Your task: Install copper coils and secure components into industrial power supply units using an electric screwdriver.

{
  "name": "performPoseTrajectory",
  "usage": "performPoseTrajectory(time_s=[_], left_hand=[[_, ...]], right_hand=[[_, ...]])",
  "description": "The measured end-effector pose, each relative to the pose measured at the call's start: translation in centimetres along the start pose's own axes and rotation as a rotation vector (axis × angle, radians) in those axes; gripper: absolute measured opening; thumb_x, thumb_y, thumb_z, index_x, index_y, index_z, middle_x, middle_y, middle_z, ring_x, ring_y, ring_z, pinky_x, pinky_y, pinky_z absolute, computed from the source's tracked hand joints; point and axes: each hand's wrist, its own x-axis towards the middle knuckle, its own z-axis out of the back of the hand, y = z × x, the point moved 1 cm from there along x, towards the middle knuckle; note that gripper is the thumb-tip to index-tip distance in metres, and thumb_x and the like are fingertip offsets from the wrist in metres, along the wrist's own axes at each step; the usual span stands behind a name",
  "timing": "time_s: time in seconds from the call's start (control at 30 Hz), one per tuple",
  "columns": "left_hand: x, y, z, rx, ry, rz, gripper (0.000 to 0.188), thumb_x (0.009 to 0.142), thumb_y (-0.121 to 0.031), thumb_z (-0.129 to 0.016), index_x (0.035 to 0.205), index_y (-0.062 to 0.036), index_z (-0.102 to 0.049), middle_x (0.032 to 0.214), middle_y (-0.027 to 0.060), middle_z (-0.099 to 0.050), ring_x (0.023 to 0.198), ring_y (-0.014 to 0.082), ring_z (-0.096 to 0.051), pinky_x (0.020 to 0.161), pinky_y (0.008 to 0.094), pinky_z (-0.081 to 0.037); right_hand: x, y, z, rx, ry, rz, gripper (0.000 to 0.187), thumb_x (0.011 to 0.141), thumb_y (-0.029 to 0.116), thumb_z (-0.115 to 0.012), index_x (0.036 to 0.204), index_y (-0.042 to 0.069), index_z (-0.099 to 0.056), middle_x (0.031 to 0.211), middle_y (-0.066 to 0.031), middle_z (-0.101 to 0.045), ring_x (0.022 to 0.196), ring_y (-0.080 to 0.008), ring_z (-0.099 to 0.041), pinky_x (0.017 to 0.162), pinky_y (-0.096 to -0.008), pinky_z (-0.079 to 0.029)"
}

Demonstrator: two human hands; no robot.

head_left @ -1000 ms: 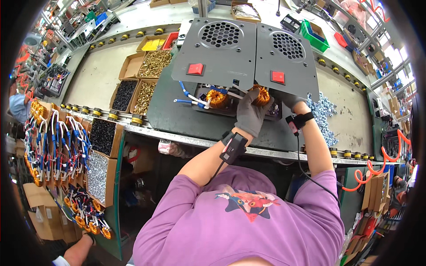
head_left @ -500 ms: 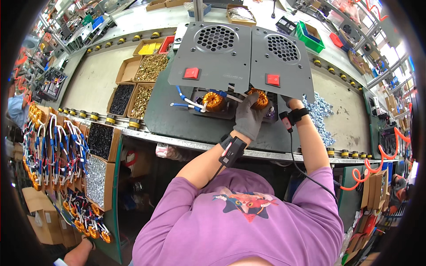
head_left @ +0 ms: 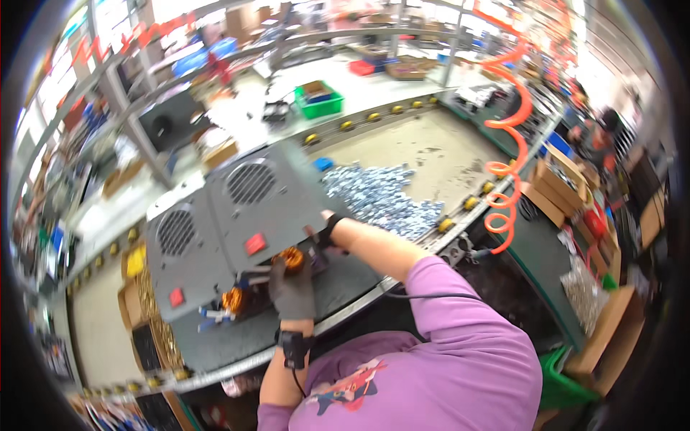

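Two grey metal panels (head_left: 269, 188) with round vent grilles and red rocker switches (head_left: 255, 244) stand side by side on the dark green work mat (head_left: 345, 282). Under their near edge are two copper-wound coils (head_left: 291, 259) with blue and white wires. My left hand (head_left: 293, 291), in a grey glove, reaches in between the coils. Its fingertips are beside the right coil, and blur hides their grip. At the right panel's near corner is my right hand (head_left: 327, 228). The panel and blur hide most of its fingers.
A heap of small pale-blue parts (head_left: 381, 197) lies right of the panels, with a blue piece (head_left: 323, 164) near it. A green bin (head_left: 318, 100) stands behind. Boxes of brass parts (head_left: 164, 316) are at left. An orange coiled hose (head_left: 512, 144) hangs at right.
My view has swung to the right and tilted, so the panels now appear farther left and slanted. My hands keep about the same places at the panels and coils.
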Motion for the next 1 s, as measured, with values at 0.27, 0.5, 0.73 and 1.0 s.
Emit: performPoseTrajectory(time_s=[0.27,0.5,0.73,1.0], left_hand=[[-1.0,-0.4,-0.4,0.018,-0.112,0.106,0.037,0.094,-0.011,-0.055,0.128,0.0008,-0.047,0.129,0.0166,-0.050,0.121,0.0303,-0.050,0.102,0.0454,-0.047],[-2.3,-1.1,-1.3,-0.057,0.010,0.279,0.037,0.094,-0.016,-0.054,0.125,0.0030,-0.049,0.127,0.0179,-0.054,0.120,0.0313,-0.051,0.106,0.0470,-0.045],[-3.4,-1.6,-1.3,-0.018,-0.024,0.284,0.041,0.091,-0.012,-0.053,0.128,0.0044,-0.048,0.132,0.0204,-0.052,0.126,0.0334,-0.050,0.108,0.0470,-0.043],[-3.6,-2.0,-1.2,-0.063,-0.025,0.334,0.043,0.091,-0.013,-0.055,0.129,0.0042,-0.046,0.132,0.0206,-0.053,0.125,0.0336,-0.051,0.106,0.0452,-0.047]], right_hand=[[2.6,0.8,-1.2,0.140,-0.007,0.012,0.035,0.086,0.038,-0.063,0.103,0.008,-0.070,0.104,-0.0168,-0.069,0.096,-0.0327,-0.066,0.080,-0.0388,-0.053],[2.7,-0.4,-2.4,0.211,-0.003,-0.061,0.035,0.085,0.039,-0.063,0.099,0.008,-0.072,0.100,-0.0179,-0.070,0.093,-0.0341,-0.067,0.077,-0.0389,-0.054],[4.9,-2.0,-5.5,0.078,0.073,-0.066,0.037,0.086,0.038,-0.061,0.107,0.009,-0.069,0.104,-0.0170,-0.070,0.095,-0.0334,-0.068,0.076,-0.0388,-0.054],[3.9,0.0,-1.6,0.016,0.073,0.097,0.037,0.087,0.036,-0.059,0.108,0.008,-0.068,0.101,-0.0161,-0.070,0.088,-0.0295,-0.069,0.075,-0.0385,-0.055]])
